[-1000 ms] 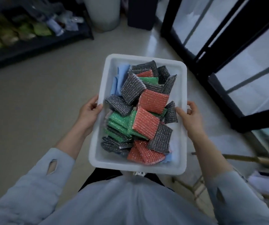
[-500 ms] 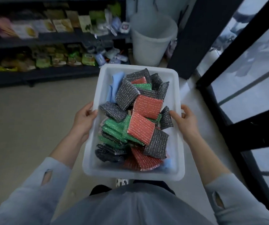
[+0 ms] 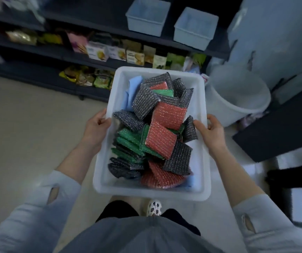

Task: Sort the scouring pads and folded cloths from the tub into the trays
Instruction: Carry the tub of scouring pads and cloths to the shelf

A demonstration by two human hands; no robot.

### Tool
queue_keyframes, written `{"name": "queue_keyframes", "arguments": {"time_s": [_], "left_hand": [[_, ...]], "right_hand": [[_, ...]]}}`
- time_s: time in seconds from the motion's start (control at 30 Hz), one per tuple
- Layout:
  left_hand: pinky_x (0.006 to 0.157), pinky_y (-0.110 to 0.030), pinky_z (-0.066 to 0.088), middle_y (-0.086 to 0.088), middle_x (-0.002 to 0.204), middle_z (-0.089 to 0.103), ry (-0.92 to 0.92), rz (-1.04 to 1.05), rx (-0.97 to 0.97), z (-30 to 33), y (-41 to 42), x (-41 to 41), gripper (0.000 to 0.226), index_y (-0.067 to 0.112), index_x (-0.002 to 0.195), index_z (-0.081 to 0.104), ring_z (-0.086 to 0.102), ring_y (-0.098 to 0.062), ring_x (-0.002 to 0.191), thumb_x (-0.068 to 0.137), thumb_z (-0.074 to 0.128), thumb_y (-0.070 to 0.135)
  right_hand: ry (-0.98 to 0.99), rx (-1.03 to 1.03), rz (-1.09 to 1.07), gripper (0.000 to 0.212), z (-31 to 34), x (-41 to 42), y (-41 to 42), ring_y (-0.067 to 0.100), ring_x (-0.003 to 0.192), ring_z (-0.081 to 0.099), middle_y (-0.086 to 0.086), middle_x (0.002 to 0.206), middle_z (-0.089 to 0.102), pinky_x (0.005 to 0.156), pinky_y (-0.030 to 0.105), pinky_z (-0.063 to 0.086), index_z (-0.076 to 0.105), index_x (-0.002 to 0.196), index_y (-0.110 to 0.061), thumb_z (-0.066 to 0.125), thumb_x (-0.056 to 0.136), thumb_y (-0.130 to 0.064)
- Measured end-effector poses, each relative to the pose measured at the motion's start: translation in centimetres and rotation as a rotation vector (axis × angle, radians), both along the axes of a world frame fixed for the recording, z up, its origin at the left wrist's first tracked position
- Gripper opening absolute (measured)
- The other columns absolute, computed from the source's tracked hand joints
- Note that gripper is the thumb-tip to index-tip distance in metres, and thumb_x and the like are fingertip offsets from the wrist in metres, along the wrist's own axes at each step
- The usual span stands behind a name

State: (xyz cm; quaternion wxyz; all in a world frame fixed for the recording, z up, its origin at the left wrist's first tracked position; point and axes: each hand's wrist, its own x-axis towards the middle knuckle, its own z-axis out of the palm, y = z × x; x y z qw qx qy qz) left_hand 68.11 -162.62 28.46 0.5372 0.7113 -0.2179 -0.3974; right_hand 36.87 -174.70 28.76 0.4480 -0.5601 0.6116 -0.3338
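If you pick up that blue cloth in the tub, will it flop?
Probably yes: the blue cloth lies in soft folds against the tub wall, so it likely droops. It looks thin, so likely light. Dark scouring pads overlap it, so it may drag them.

Dark shelves run along the top, carrying snack packets in rows. A pale round bucket stands on the beige floor at the shelves' right end, just beside a tall grey-blue appliance.

Shelf with two trays
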Motion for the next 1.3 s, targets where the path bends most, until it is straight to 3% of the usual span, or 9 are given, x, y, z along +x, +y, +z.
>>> {"name": "queue_keyframes", "arguments": {"time_s": [0.13, 0.3, 0.43, 0.57, 0.67, 0.9, 1.03, 1.17, 1.3], "left_hand": [[0.088, -0.022, 0.038, -0.007, 0.105, 0.053, 0.024, 0.094, 0.006, -0.1, -5.3, 5.3, 0.044, 0.012, 0.140, 0.050, 0.050, -0.017, 0.094, 0.097, 0.054, 0.005], [0.090, -0.021, 0.040, -0.002, 0.101, 0.056, 0.015, 0.162, -0.050, 1.4, -13.2, 14.1, 0.043, 0.015, 0.140, 0.047, 0.053, -0.015, 0.092, 0.098, 0.050, 0.002], [0.111, -0.041, 0.036, -0.007, 0.132, 0.058, 0.006, 0.160, -0.071, 3.5, -18.7, 22.2, 0.044, 0.016, 0.142, 0.048, 0.054, -0.023, 0.120, 0.098, 0.052, 0.007], [0.111, -0.053, 0.036, -0.014, 0.136, 0.056, -0.034, 0.170, -0.072, 4.4, -24.0, 30.1, 0.043, 0.012, 0.140, 0.049, 0.053, -0.033, 0.125, 0.097, 0.055, 0.010], [0.105, -0.043, 0.043, -0.009, 0.131, 0.059, -0.034, 0.207, -0.088, 6.4, -28.2, 35.0, 0.041, 0.011, 0.139, 0.051, 0.059, -0.025, 0.114, 0.098, 0.052, 0.007], [0.107, -0.044, 0.042, -0.010, 0.135, 0.057, -0.069, 0.258, -0.038, 7.0, -39.4, 47.3, 0.043, 0.011, 0.139, 0.050, 0.057, -0.026, 0.118, 0.097, 0.054, 0.007], [0.101, -0.031, 0.040, 0.000, 0.128, 0.055, -0.079, 0.236, -0.005, 6.6, -45.0, 52.0, 0.043, 0.012, 0.140, 0.048, 0.055, -0.020, 0.112, 0.098, 0.052, 0.006], [0.104, -0.038, 0.040, -0.007, 0.129, 0.057, -0.081, 0.215, 0.023, 5.8, -49.7, 55.5, 0.041, 0.012, 0.137, 0.053, 0.054, -0.028, 0.117, 0.096, 0.055, 0.005], [0.107, -0.048, 0.041, -0.011, 0.130, 0.058, -0.019, 0.155, 0.045, 4.7, -54.7, 58.2, 0.046, 0.009, 0.138, 0.052, 0.057, -0.031, 0.112, 0.093, 0.060, 0.002]], "right_hand": [[0.043, 0.001, 0.105, 0.041, 0.1, 5.8, -8.7, 0.025, 0.082, 0.070, 0.003, 0.100, 0.072, 0.073, 0.047, 0.059, 0.060, 0.115, -0.020, 0.074, 0.082, -0.042], [0.015, -0.046, 0.170, 0.034, 1.4, 16.2, -18.2, 0.016, 0.084, 0.070, -0.003, 0.101, 0.072, 0.079, 0.039, 0.059, 0.062, 0.117, -0.017, 0.073, 0.087, -0.030], [0.040, -0.090, 0.201, 0.044, 3.2, 24.2, -24.5, 0.012, 0.079, 0.068, -0.001, 0.102, 0.070, 0.073, 0.036, 0.058, 0.059, 0.122, -0.014, 0.072, 0.086, -0.036], [0.040, -0.139, 0.226, 0.036, 5.3, 31.7, -30.2, 0.004, 0.074, 0.063, -0.002, 0.099, 0.068, 0.064, 0.020, 0.050, 0.061, 0.118, -0.013, 0.070, 0.088, -0.031], [0.014, -0.143, 0.240, 0.026, 6.2, 37.3, -34.8, 0.019, 0.087, 0.068, 0.003, 0.102, 0.071, 0.079, 0.033, 0.055, 0.060, 0.107, -0.019, 0.071, 0.087, -0.033], [0.001, -0.148, 0.285, 0.026, 5.4, 49.6, -45.7, 0.022, 0.084, 0.068, 0.005, 0.100, 0.070, 0.079, 0.038, 0.056, 0.060, 0.109, -0.014, 0.068, 0.090, -0.030], [0.128, -0.159, 0.307, 0.026, 4.4, 54.6, -51.5, 0.020, 0.089, 0.065, -0.001, 0.101, 0.068, 0.078, 0.036, 0.052, 0.059, 0.110, -0.017, 0.065, 0.091, -0.036], [0.269, -0.139, 0.349, 0.032, 4.2, 57.9, -55.4, 0.016, 0.085, 0.059, -0.003, 0.096, 0.062, 0.073, 0.027, 0.044, 0.058, 0.116, -0.015, 0.062, 0.093, -0.037], [0.340, -0.085, 0.314, 0.036, 3.2, 59.0, -58.0, 0.024, 0.099, 0.064, 0.005, 0.104, 0.068, 0.089, 0.037, 0.052, 0.061, 0.121, -0.012, 0.064, 0.093, -0.033]]}}
